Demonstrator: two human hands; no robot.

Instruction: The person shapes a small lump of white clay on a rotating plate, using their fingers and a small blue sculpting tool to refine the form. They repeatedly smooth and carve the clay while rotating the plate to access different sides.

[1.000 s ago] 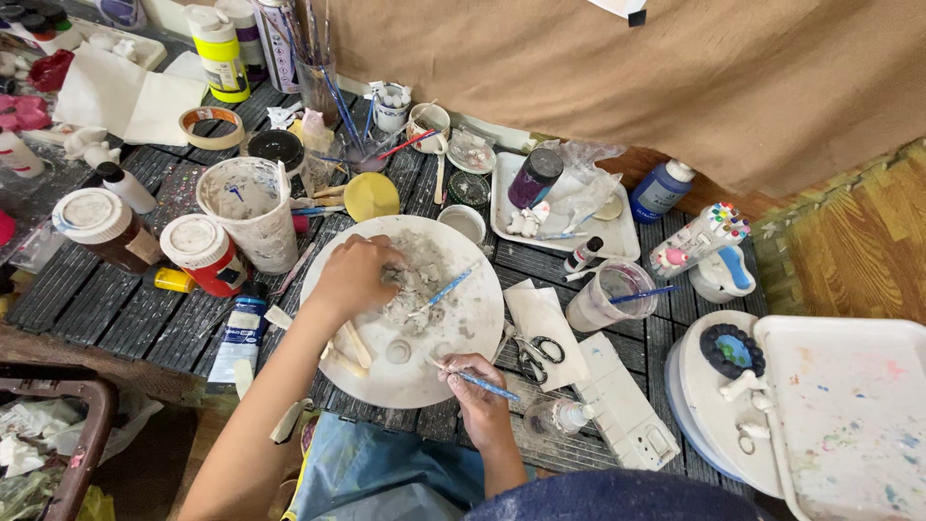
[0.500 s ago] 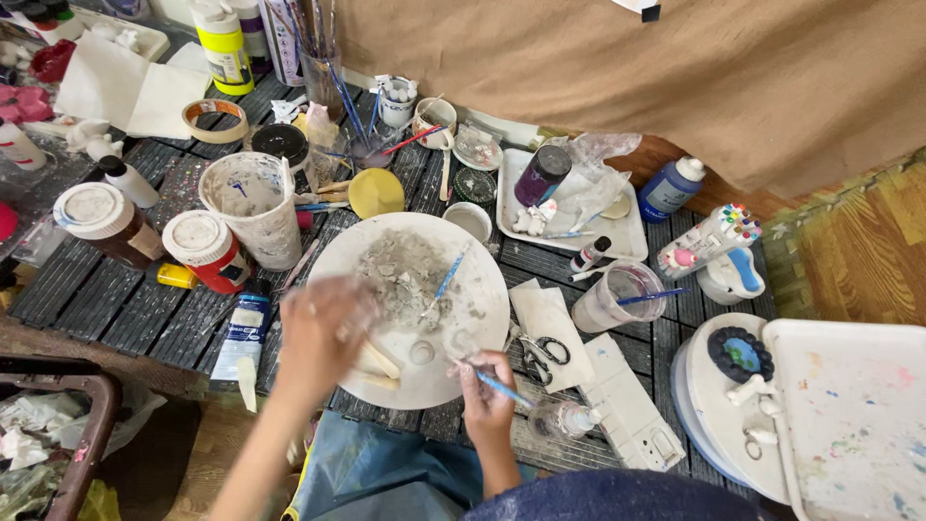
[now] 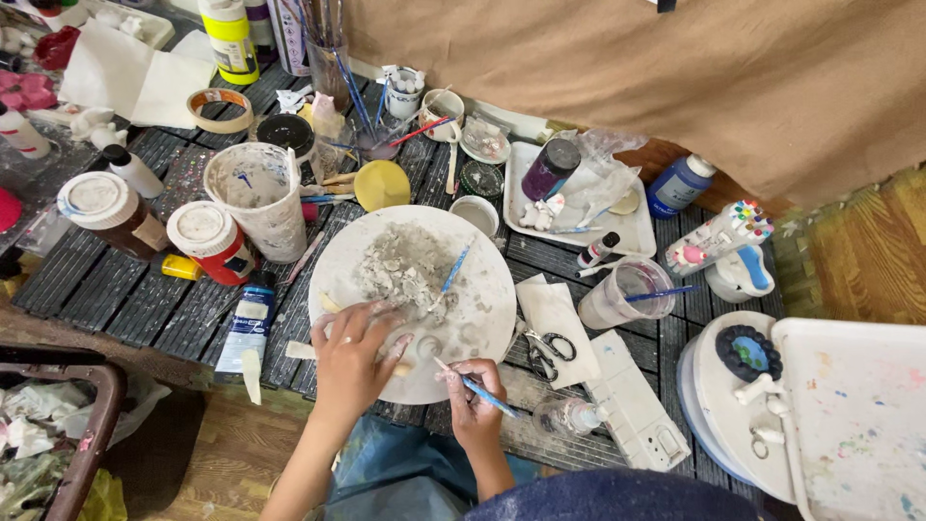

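Observation:
A round white plate (image 3: 482, 265) smeared with grey dried paint lies in the middle of the dark slatted table (image 3: 87, 289). My left hand (image 3: 352, 352) rests on the plate's near left part, fingers spread over small pale pieces. My right hand (image 3: 473, 396) sits at the plate's near edge and grips a thin blue-handled brush (image 3: 477, 388), tip toward the plate. A second blue brush (image 3: 453, 270) lies across the plate's middle.
Left of the plate stand a paint-stained white cup (image 3: 258, 198), two lidded jars (image 3: 207, 241) and a paint tube (image 3: 249, 323). Scissors (image 3: 542, 349), a clear water cup (image 3: 622, 289) and a white tray (image 3: 617, 227) lie right. A white palette (image 3: 858, 425) fills the lower right.
My left hand has slid from the plate's upper left down to its near edge. My right hand with the brush has shifted slightly toward the plate's near rim.

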